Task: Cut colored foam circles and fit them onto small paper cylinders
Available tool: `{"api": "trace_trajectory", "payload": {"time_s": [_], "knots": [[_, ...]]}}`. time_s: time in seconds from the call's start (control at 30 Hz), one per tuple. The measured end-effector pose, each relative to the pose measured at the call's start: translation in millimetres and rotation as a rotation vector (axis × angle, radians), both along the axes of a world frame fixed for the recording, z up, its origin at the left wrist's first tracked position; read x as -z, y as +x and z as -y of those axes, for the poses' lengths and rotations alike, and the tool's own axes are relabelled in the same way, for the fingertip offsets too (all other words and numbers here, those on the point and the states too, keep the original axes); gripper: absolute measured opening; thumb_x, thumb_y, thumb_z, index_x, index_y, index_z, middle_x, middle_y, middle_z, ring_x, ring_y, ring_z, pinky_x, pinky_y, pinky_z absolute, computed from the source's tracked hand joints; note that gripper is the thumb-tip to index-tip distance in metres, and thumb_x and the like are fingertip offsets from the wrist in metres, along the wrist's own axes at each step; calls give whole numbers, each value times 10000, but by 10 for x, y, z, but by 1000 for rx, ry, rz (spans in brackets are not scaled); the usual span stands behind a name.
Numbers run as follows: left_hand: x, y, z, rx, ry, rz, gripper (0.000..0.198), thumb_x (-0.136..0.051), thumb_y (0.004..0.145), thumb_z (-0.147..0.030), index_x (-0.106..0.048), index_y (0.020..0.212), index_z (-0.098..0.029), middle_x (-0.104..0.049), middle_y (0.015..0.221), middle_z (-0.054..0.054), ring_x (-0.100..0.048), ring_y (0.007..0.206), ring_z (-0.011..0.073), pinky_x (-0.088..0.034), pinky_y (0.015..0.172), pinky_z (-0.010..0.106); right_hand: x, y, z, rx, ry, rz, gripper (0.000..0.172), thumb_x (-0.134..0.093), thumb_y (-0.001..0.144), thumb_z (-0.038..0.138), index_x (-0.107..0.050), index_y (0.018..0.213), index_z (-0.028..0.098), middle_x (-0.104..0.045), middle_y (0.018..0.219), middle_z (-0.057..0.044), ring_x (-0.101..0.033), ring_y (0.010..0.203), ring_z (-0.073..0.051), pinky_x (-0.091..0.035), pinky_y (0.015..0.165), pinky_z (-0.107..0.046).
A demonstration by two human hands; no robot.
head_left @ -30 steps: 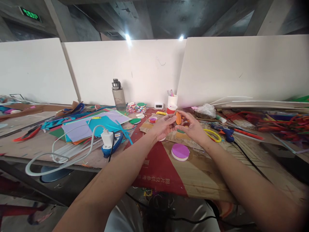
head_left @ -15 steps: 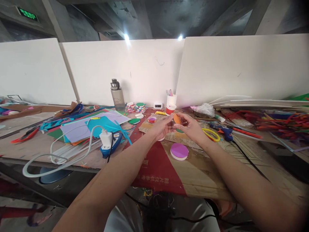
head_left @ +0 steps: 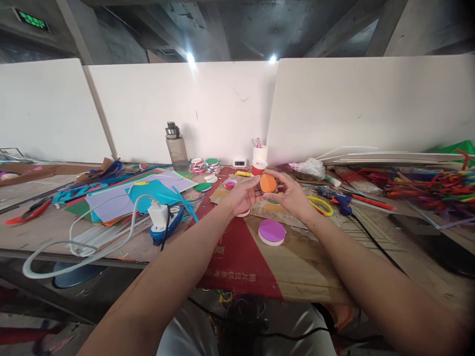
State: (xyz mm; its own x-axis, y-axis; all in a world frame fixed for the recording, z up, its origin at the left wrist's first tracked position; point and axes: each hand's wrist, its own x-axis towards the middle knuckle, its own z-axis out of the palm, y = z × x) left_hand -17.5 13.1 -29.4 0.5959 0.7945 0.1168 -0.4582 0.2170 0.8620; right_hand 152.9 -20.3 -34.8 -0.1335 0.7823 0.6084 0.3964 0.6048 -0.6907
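Note:
An orange disc (head_left: 267, 183) is held up between both hands above the cardboard, its round face turned towards me. My left hand (head_left: 247, 194) grips its left edge with the fingertips. On the other side, the thumb and fingers of my right hand (head_left: 285, 192) pinch the right edge. A purple-topped round piece with a white rim (head_left: 272, 232) lies on the cardboard (head_left: 297, 269) below my hands. Under my left hand a white round edge (head_left: 244, 213) shows, mostly hidden. Past the left hand stands a small ring with a purple inside (head_left: 230, 184).
On the left are a power strip (head_left: 166, 225) with a white cable, coloured sheets (head_left: 111, 202) and a bottle (head_left: 177, 148). Stacked round pieces (head_left: 212, 164) and cups (head_left: 259, 167) stand behind. To the right lie a glue gun (head_left: 342, 201), yellow ring (head_left: 321, 206) and a dark phone (head_left: 438, 244).
The orange disc has turned from a slanted view to facing me, with both hands still on it. The whole scene has shifted slightly left in view.

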Motion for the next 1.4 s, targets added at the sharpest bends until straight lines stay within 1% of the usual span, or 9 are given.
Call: {"api": "trace_trajectory", "payload": {"time_s": [0.27,0.37,0.43,0.67,0.87,1.03,1.17,1.27,1.4], "knots": [[77,-13,-34,-40,156,-57,263,-789,758,-243,-711,968,-105,-730,1053,132,-692,981,214,-544,899,358,35,4,-10,69,98,121,578,-771,731,286,-611,1286,269,-614,1326,-91,-578,1147,-268,-510,871,-404],[85,-9,-53,-104,152,-69,268,-794,747,-253,-710,963,-120,-726,1042,114,-690,881,175,-556,825,327,14,0,2,56,41,47,601,-742,755,312,-576,1328,247,-627,1287,-95,-615,1013,-228,-516,804,-368],[72,-10,-56,-136,162,-76,271,-791,750,-259,-709,973,-128,-722,1027,103,-678,842,155,-555,799,316,-4,4,8,64,3,-6,534,-690,796,343,-591,1308,227,-672,1148,-82,-618,907,-197,-514,757,-342],[47,-11,-42,-234,260,-231,335,-830,690,-384,-714,849,-114,-695,906,78,-624,747,124,-516,655,253,5,36,-35,48,-173,-168,341,-692,745,452,-679,937,171,-701,809,-39,-623,728,-175,-506,681,-321],[16,-21,-27,-312,237,-313,344,-717,798,-458,-691,834,-116,-678,818,76,-625,685,123,-485,601,241,32,153,-133,201,-287,-201,256,-693,740,416,-626,810,179,-645,642,5,-541,545,-123,-438,526,-252],[-44,-127,-95,-510,239,-400,190,-667,815,-282,-635,701,-134,-646,735,46,-616,651,106,-468,592,221,18,240,-175,386,-400,-38,102,-601,838,256,-635,876,167,-685,704,-17,-576,553,-122,-438,560,-246],[-42,-286,-274,-722,237,-468,152,-598,832,-260,-633,742,-143,-673,761,45,-618,650,107,-453,577,216,26,241,-167,489,-404,254,186,-570,890,236,-675,1023,159,-742,872,-66,-657,706,-157,-468,680,-269],[-16,-470,-433,-978,317,-797,167,-526,861,-223,-673,826,-151,-724,847,48,-658,729,132,-474,631,234,69,236,-174,520,-375,461,218,-568,900,233,-708,1050,160,-750,943,-99,-684,846,-205,-475,742,-290],[-24,-791,-542,-1152,306,-1002,127,-599,792,-152,-704,862,-146,-746,910,72,-674,848,199,-478,744,282,136,249,-205,489,-356,559,226,-556,907,220,-733,1036,167,-754,961,-108,-684,887,-218,-469,757,-291]]}}
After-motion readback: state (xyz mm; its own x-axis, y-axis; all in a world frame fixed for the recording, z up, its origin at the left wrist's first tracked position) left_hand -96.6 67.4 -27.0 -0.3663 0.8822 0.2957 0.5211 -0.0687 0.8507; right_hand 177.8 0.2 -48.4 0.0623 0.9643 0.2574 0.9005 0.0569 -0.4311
